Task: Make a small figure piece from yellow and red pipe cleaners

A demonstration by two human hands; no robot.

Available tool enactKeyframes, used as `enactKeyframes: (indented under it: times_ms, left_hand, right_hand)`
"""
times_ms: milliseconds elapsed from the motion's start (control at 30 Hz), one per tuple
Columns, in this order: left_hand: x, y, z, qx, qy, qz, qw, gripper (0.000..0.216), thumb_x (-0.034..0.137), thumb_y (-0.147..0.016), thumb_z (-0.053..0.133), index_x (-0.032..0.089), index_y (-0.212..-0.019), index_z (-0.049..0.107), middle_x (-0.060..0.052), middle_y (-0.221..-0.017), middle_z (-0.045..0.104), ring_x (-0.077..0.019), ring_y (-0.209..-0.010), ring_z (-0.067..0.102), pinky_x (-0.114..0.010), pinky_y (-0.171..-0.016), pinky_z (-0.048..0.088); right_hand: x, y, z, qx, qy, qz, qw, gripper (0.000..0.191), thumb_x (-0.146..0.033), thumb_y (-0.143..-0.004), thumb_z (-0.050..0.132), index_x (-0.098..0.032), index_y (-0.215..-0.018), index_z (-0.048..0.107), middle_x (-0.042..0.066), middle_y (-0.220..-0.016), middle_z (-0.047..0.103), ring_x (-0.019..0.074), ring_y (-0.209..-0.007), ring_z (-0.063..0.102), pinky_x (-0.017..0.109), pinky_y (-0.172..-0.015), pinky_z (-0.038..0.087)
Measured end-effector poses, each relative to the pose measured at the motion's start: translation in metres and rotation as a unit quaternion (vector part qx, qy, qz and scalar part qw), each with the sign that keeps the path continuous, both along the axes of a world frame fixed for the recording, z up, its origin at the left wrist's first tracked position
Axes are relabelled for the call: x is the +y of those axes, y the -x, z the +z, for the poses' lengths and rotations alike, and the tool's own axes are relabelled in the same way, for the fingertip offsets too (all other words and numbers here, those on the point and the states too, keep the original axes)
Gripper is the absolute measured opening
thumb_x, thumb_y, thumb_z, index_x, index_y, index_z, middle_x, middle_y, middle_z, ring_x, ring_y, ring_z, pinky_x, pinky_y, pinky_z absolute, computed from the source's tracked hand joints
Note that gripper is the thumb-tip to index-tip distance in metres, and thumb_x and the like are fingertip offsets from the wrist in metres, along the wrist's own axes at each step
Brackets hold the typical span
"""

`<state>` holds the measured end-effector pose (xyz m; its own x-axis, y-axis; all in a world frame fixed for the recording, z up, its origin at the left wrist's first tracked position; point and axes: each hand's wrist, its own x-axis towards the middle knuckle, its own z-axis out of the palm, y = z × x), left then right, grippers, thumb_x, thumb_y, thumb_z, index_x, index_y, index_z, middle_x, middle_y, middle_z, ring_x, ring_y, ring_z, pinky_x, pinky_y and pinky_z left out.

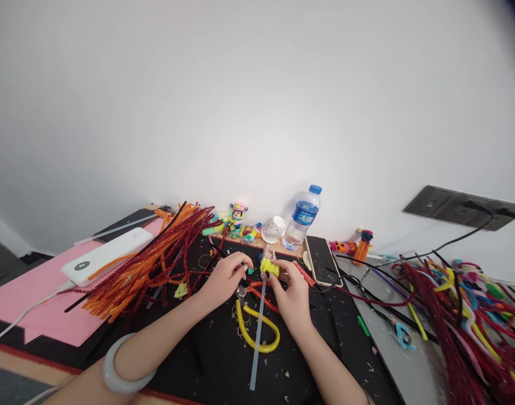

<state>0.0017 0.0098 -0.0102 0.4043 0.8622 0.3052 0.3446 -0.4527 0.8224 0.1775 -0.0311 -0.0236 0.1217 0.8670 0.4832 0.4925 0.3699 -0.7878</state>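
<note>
My right hand (291, 292) pinches a yellow fuzzy coil (269, 266), which looks like wound pipe cleaner, between thumb and fingers. A clear, pinkish piece (269, 252) shows just above the coil. Below it, a long translucent stick, like a glue stick (257, 343), slants toward me; whether it joins the coil I cannot tell. My left hand (227, 277) is left of the coil, its fingers curled together; what they hold, if anything, is hidden. A small teal bit (251, 270) shows by its fingertips. Under both hands lies a tool with yellow looped handles (277, 336).
Orange and dark red pipe cleaners (126, 275) lie left, beside a white power bank (107, 256) on pink sheets (41, 292). Behind stand a paper cup (273, 229), a water bottle (303, 219) and a phone (323, 260). More pipe cleaners (447, 326) pile up right.
</note>
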Motion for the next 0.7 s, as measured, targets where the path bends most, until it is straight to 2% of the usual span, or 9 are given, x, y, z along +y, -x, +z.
enactKeyframes:
  times_ms: [300,567,700]
  left_hand:
    - [-0.0012,-0.0026,0.0004,-0.045,0.042,0.007,0.998,0.013,0.017,-0.080,0.042,0.018,-0.092,0.048,-0.001,-0.079,0.054,-0.0122,-0.070,0.053,-0.021,-0.061,0.042]
    - [-0.0006,-0.0019,-0.0004,-0.049,0.029,0.016,0.998,0.012,0.015,-0.076,0.042,0.018,-0.087,0.046,0.004,-0.068,0.044,-0.0092,-0.060,0.044,-0.019,-0.056,0.038]
    - [0.0012,-0.0007,-0.0026,-0.044,0.026,0.025,0.998,0.012,0.013,-0.075,0.040,0.018,-0.085,0.045,0.004,-0.066,0.043,-0.0090,-0.058,0.043,-0.020,-0.056,0.037]
  right_hand:
    - [0.0006,0.0005,0.0005,0.013,0.002,0.007,1.000,0.018,-0.019,-0.079,0.052,-0.020,-0.096,0.056,0.008,-0.096,0.062,0.0205,-0.085,0.063,0.035,-0.075,0.053]
    - [-0.0002,0.0007,0.0021,0.002,-0.005,0.000,1.000,0.018,-0.019,-0.079,0.052,-0.020,-0.096,0.057,0.007,-0.095,0.063,0.0196,-0.084,0.062,0.034,-0.076,0.053]
    - [-0.0002,0.0016,0.0026,-0.004,-0.006,-0.002,1.000,0.018,-0.018,-0.079,0.052,-0.020,-0.096,0.056,0.007,-0.095,0.062,0.0197,-0.085,0.062,0.033,-0.075,0.053]
